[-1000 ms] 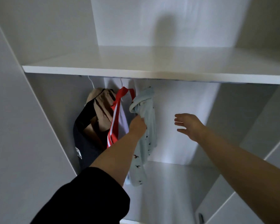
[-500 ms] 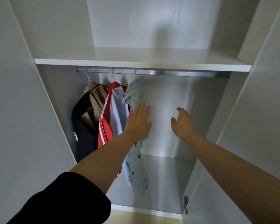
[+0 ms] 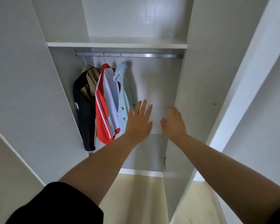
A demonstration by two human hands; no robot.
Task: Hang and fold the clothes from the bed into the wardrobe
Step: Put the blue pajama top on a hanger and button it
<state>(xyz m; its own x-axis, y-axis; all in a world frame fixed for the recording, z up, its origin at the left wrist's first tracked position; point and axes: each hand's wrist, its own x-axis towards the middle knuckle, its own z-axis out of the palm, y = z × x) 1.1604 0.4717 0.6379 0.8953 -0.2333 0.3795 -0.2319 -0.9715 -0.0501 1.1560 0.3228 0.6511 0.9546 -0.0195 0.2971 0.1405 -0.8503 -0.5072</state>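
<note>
An open white wardrobe (image 3: 39,94) is seen from the doorway, its hanging rail (image 3: 128,55) fixed just under a white shelf (image 3: 116,44). Three garments are hung at the left end of the rail: a dark jacket with tan lining (image 3: 85,107) nearest the left wall, a red and white striped top (image 3: 106,104) beside it, and a pale blue shirt printed with small birds (image 3: 124,101) on the right of the group. The right half of the rail is left bare. Both bare arms are stretched toward the compartment. The left hand (image 3: 140,122) is held flat with fingers spread, just in front of the blue shirt's lower edge, nothing gripped. The right hand (image 3: 174,122) is loosely opened beside the right door panel (image 3: 181,110), nothing held. Pale wooden floor (image 3: 136,199) is visible below the wardrobe's base, and a black sleeve (image 3: 55,206) at the lower left.
</note>
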